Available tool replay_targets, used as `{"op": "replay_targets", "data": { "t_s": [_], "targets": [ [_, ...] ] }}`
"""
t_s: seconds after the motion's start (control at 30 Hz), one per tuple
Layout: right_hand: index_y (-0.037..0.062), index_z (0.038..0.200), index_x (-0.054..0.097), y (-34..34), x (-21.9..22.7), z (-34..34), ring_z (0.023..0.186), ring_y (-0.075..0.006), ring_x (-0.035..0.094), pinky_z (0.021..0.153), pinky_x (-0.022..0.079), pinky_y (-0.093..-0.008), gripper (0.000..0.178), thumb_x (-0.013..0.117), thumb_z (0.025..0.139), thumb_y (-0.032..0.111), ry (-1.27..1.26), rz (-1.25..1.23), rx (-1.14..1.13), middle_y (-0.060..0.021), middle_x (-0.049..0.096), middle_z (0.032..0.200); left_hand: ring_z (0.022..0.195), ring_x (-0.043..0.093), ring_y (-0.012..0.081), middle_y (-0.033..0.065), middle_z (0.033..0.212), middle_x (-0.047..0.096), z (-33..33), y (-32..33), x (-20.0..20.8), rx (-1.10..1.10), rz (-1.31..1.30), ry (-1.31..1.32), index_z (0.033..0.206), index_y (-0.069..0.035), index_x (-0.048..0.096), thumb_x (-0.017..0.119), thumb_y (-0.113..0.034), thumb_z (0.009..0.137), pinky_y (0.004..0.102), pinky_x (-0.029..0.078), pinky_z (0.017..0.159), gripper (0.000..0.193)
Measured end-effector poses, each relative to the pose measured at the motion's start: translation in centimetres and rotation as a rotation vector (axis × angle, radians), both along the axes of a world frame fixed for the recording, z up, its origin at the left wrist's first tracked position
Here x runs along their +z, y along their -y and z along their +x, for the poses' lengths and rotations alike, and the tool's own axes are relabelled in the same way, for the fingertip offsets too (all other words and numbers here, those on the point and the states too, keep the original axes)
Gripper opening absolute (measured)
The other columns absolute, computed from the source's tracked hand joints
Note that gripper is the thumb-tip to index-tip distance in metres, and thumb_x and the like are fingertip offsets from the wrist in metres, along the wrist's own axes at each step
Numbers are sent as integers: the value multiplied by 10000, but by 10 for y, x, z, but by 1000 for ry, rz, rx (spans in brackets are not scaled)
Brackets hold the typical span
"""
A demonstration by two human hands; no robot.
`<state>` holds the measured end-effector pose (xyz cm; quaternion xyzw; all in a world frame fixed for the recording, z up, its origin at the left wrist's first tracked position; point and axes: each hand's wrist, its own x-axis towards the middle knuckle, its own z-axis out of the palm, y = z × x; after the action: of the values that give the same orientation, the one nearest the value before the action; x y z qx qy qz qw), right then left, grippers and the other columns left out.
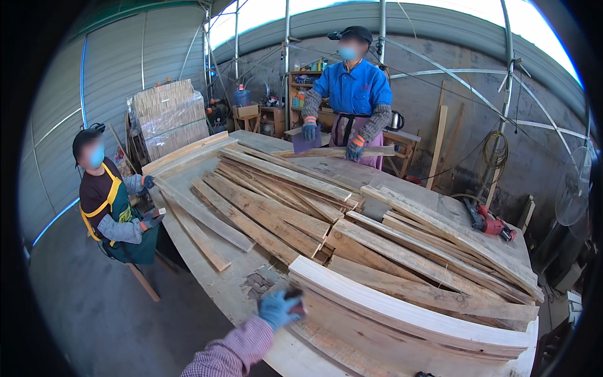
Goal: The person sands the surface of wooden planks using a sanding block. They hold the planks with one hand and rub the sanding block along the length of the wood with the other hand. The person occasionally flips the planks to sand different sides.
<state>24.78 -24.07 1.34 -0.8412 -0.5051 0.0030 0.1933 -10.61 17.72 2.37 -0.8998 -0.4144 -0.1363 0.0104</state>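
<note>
My left hand (276, 309), in a blue glove under a checked sleeve, reaches in from the lower edge. Its fingers are closed around a small dark brown block (296, 303), partly covered by the hand and a little blurred. The block is at the left end of a stack of pale boards (402, 305) along the table's near side. A long plank (352, 355) lies closer to me, below that stack. My right hand does not show.
Many rough planks (264, 213) cover the worktable (207, 267). A red power tool (493, 225) lies at its right edge. Across the table a person in blue (355, 88) holds a purple sheet (308, 142); another person in an apron (110, 195) handles wood at the left.
</note>
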Motion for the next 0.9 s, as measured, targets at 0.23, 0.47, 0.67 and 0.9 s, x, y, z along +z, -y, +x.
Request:
{"op": "replay_targets", "data": {
  "t_s": [0.23,0.47,0.67,0.9],
  "targets": [
    [130,1234,638,-3,1,-5,1200,-314,530,1104,328,-517,651,834,671,392,2,58,-23,-110,631,1212,1029,541,341,99,1127,553,-2,1,-3,-50,18,-64,1359,-395,571,796,-537,699,488,421,908,711],
    [135,1234,638,-3,-5,-3,1181,-318,546,1099,335,-516,632,816,681,387,46,90,27,-102,636,1207,1064,568,340,128,1219,558,110,156,-3,-616,-141,269,1391,-285,570,773,-500,711,467,448,936,742],
    [134,1234,638,-1,5,-1,1202,-309,539,1100,336,-510,652,826,664,386,-2,27,-2,-93,632,1237,1065,565,347,127,1187,573,126,159,29,-761,-262,143,1340,-236,595,789,-520,668,468,448,940,755],
    [123,1270,610,3,-4,-1,1228,-321,519,1112,315,-532,707,836,651,378,4,87,6,-106,607,1275,963,601,338,123,1112,597,3,-8,-1,-46,-101,38,1327,-348,614,769,-618,696,460,487,846,704]
  ]
}}
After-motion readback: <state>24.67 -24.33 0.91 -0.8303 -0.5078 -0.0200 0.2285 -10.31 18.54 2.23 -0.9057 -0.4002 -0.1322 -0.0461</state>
